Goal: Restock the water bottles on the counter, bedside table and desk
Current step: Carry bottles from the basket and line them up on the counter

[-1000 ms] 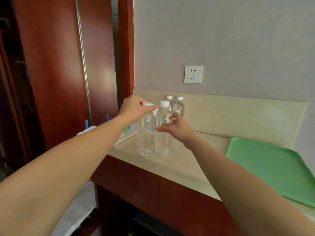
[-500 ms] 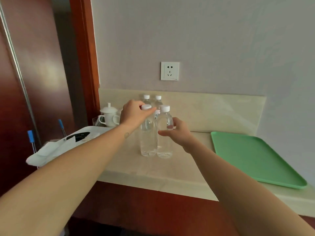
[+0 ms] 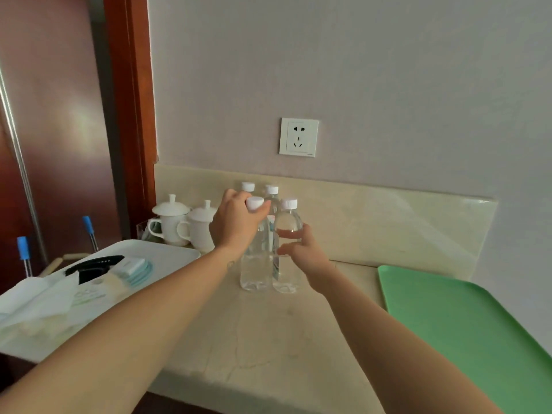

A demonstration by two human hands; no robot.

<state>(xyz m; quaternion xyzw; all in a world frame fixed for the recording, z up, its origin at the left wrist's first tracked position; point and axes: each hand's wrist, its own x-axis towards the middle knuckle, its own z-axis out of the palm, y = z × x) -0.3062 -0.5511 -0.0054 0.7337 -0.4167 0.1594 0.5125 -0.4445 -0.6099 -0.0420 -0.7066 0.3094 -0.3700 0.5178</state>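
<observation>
The counter (image 3: 268, 339) carries a green tray (image 3: 463, 324) along its right edge; by its back edge stand four upright water bottles, a back pair (image 3: 272, 191) and two in front; the left hand (image 3: 236, 225) grips the front-left bottle (image 3: 255, 270) at its neck; the right hand (image 3: 301, 249) curls round the front-right bottle (image 3: 286, 276); the counter seems nearly stocked; bedside table and desk remain, neither in view.
</observation>
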